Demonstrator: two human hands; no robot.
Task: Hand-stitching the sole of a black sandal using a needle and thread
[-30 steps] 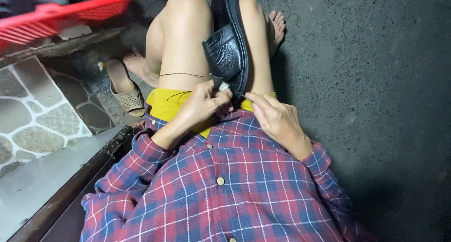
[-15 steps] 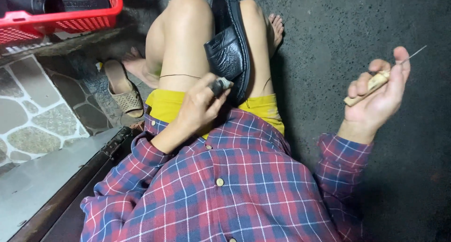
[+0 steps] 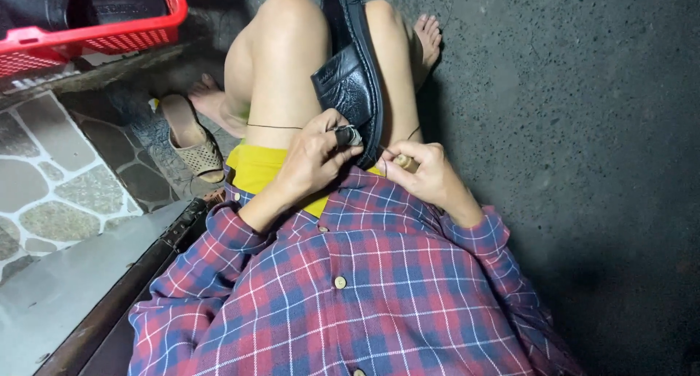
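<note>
I see the dark, speckled concrete floor (image 3: 583, 128) filling the right half of the head view, and a patch of stone paving (image 3: 44, 186) at the lower left. The person's plaid shirt (image 3: 364, 296) in red and blue takes up the bottom of the frame, with yellow shorts (image 3: 255, 168) just above it. A red plastic basket (image 3: 109, 33) sits at the top left with dark footwear inside. The black leather sandal (image 3: 354, 70) is wedged upright between the bare knees, sole edge facing me, its strap turned towards the left knee. A beige woven slipper (image 3: 193, 146) lies on the ground beside the left leg. The left hand (image 3: 313, 161) is curled against the sandal's heel end, fingers pinched tight on a small greyish object (image 3: 350, 135) pressed to the leather (I cannot tell what it is). The right hand (image 3: 430, 175) is closed firmly around a wooden-handled awl (image 3: 405, 161), its tip touching the sandal's edge. A thin dark thread (image 3: 273, 126) runs across the left thigh towards the left hand
</note>
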